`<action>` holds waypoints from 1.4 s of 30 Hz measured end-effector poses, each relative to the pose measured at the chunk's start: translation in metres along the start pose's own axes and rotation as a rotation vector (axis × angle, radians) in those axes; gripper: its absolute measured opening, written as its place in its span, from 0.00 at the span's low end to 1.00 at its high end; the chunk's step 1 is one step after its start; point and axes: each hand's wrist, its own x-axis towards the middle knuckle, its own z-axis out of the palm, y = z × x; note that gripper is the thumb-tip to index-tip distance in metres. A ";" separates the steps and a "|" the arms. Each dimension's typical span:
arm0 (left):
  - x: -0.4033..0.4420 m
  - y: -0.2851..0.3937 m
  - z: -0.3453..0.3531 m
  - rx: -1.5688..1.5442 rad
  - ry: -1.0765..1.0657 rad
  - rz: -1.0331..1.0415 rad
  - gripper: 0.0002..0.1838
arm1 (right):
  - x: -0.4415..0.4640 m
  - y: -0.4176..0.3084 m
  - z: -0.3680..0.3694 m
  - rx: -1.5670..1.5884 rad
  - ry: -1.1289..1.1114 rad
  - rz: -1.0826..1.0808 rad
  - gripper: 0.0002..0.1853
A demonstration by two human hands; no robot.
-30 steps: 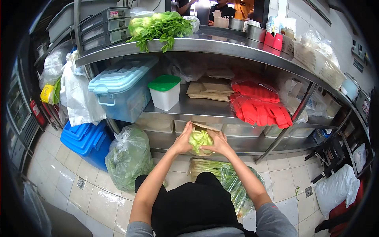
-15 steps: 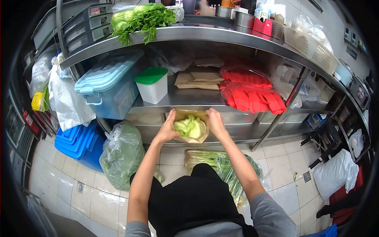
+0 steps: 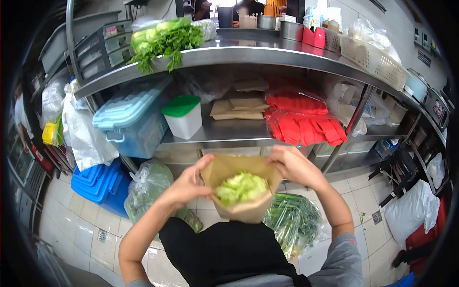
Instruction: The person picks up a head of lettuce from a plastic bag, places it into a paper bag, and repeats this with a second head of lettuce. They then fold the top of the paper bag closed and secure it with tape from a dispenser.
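Between my hands is a brown paper bag [image 3: 241,210], its mouth spread wide toward me. Pale green leafy vegetable [image 3: 241,188], which looks like lettuce, lies inside. My left hand [image 3: 191,181] grips the left side of the rim, thumb near the front edge. The right hand [image 3: 290,162] pinches the rim at the upper right. Below the bag, on the floor, a clear plastic bag of long green stalks [image 3: 294,220] is partly covered by it. The underside of the paper bag is out of sight.
A steel counter [image 3: 239,55] carries leafy celery [image 3: 167,40]. On the shelf beneath are a blue lidded box [image 3: 131,119], a green-lidded tub [image 3: 182,119], folded paper bags [image 3: 239,107] and red bags [image 3: 306,122]. A blue bin [image 3: 103,186] and a bulging plastic bag [image 3: 148,184] stand at left.
The paper bag and both hands have come away from the shelf toward my body and look larger. My elbows are spread wider, and the view has tilted up slightly.
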 end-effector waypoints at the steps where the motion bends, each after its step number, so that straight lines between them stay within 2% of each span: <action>1: -0.011 0.007 0.008 -0.044 -0.007 -0.015 0.46 | -0.007 -0.012 -0.012 0.005 -0.036 -0.023 0.11; 6: -0.062 -0.017 0.039 -0.185 -0.056 -0.095 0.48 | -0.058 -0.029 -0.014 0.208 -0.175 0.013 0.12; 8: -0.074 -0.030 0.042 -0.141 -0.087 -0.119 0.47 | -0.080 -0.034 -0.012 0.296 -0.181 0.027 0.13; 10: -0.084 -0.013 0.056 -0.161 -0.079 -0.069 0.47 | -0.096 -0.041 -0.017 0.451 -0.114 0.038 0.10; 11: -0.087 -0.009 0.061 -0.144 -0.094 -0.057 0.47 | -0.106 -0.034 -0.015 0.527 -0.134 0.047 0.13; 13: -0.092 -0.005 0.071 -0.118 -0.130 -0.036 0.46 | -0.127 -0.016 -0.004 0.678 -0.178 0.075 0.23; 14: -0.093 -0.005 0.075 -0.113 -0.135 -0.031 0.46 | -0.136 -0.012 0.009 0.901 -0.109 0.011 0.33; 16: -0.094 -0.004 0.082 -0.098 -0.135 -0.007 0.46 | -0.157 -0.005 0.044 1.337 0.036 -0.142 0.54; 17: -0.092 -0.003 0.084 -0.099 -0.124 0.002 0.45 | -0.175 0.004 0.061 1.326 -0.097 -0.073 0.74; 20: -0.086 -0.002 0.085 -0.064 -0.132 -0.001 0.45 | -0.219 0.004 0.113 0.996 -0.121 0.250 0.73; 23: -0.076 -0.005 0.085 -0.101 -0.118 -0.035 0.44 | -0.203 -0.034 0.129 0.975 0.069 0.403 0.69; 25: -0.068 -0.010 0.079 -0.111 -0.082 -0.069 0.44 | -0.197 -0.033 0.136 0.922 0.241 0.356 0.65; 28: -0.059 -0.007 0.073 -0.141 -0.062 -0.099 0.43 | -0.199 -0.019 0.144 0.864 0.251 0.290 0.60; 30: -0.056 -0.006 0.072 -0.150 -0.081 -0.088 0.43 | -0.202 -0.018 0.145 0.976 0.300 0.325 0.54; 32: -0.053 0.009 0.073 -0.230 -0.144 -0.074 0.40 | -0.195 -0.032 0.126 1.105 0.336 0.372 0.52; 36: -0.047 0.063 0.077 -0.322 -0.183 -0.012 0.34 | -0.196 -0.017 0.083 1.185 0.200 0.456 0.48; 38: -0.042 0.074 0.065 -0.370 -0.158 0.265 0.33 | -0.187 -0.011 0.045 1.275 0.257 0.451 0.47; 40: -0.035 0.071 0.046 -0.417 -0.071 0.511 0.29 | -0.172 -0.015 -0.012 1.171 0.244 0.421 0.41; 42: -0.026 0.050 0.032 -0.564 0.073 0.538 0.27 | -0.146 -0.025 -0.079 1.029 0.348 0.359 0.35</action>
